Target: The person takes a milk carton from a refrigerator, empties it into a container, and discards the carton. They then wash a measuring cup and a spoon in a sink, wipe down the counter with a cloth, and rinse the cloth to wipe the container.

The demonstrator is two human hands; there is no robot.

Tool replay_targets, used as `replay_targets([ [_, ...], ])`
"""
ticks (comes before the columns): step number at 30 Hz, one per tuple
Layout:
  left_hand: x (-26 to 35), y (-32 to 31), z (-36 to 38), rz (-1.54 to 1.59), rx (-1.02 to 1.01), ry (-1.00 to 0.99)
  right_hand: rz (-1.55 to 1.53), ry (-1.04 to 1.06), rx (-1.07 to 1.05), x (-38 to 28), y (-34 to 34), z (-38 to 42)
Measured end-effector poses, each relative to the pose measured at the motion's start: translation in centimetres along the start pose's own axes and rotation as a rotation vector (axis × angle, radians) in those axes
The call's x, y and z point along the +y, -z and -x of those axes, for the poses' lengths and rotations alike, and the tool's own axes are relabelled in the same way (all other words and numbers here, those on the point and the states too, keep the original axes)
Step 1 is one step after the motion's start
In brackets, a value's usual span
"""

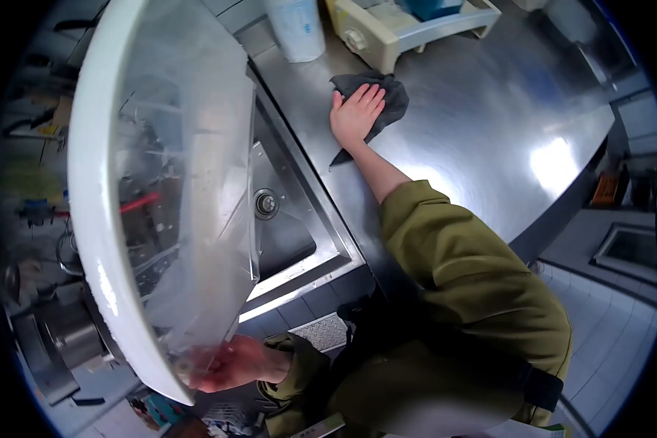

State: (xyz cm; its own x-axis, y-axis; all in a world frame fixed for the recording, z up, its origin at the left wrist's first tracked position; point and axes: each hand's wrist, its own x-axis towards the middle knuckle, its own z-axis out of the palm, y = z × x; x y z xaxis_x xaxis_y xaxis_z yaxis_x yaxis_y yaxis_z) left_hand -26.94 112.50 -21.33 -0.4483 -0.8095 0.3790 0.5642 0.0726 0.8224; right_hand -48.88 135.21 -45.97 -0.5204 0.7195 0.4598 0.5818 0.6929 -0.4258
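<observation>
My right hand (358, 115) lies flat with fingers stretched on a crumpled dark grey cloth (392, 102), pressing it against the steel counter (460, 131). At the lower left, my left hand (230, 363) has its fingers closed around the lower end of a large white-rimmed object (95, 182). Translucent plastic film (212, 146) hangs across it and partly covers my fingers. The white rim stands tilted on edge, close to the camera. What lies behind the film shows only blurred.
A steel sink (288, 252) with a round drain (266, 204) sits between the film and the counter. A cream plastic stand (376, 36) and a white cylindrical container (297, 33) stand at the counter's far side. Metal pots (69, 328) are at the far left.
</observation>
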Motion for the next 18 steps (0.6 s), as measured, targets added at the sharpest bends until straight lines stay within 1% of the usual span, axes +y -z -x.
replay_targets([
  [2,0.6,-0.1,-0.7,0.029,0.054,-0.016,-0.009,-0.019,0.008,-2.2,-0.9,-0.5],
  [3,0.7,0.1,-1.2,0.036,0.086,-0.030,-0.070,0.042,0.004,-3.0,-1.4,-0.9],
  [4,0.9,0.7,-1.6,0.077,0.095,0.006,-0.132,0.108,0.000,-3.5,-1.9,-1.5],
  [5,1.1,1.4,-2.0,0.065,0.047,-0.014,-0.192,0.172,-0.013,-3.8,-2.6,-1.8],
  [7,1.8,2.9,-2.9,0.027,-0.048,-0.037,-0.314,0.430,-0.110,-3.9,-3.6,-2.6],
  [9,2.0,4.0,-3.0,0.053,0.026,-0.011,-0.552,0.658,-0.301,-2.9,-4.2,-2.8],
  [11,2.5,4.4,-3.1,0.026,0.107,-0.017,-0.673,0.744,-0.518,-1.7,-2.0,-2.4],
  [12,2.3,5.8,-3.4,0.047,0.033,-0.043,-0.732,0.778,-0.624,-0.9,-0.9,-1.9],
  [15,2.9,8.1,-3.9,0.106,-0.052,0.013,-0.855,0.883,-0.770,3.0,3.2,1.4],
  [18,3.3,9.2,-3.5,0.083,-0.064,-0.009,-0.894,0.916,-0.797,8.5,9.4,5.3],
])
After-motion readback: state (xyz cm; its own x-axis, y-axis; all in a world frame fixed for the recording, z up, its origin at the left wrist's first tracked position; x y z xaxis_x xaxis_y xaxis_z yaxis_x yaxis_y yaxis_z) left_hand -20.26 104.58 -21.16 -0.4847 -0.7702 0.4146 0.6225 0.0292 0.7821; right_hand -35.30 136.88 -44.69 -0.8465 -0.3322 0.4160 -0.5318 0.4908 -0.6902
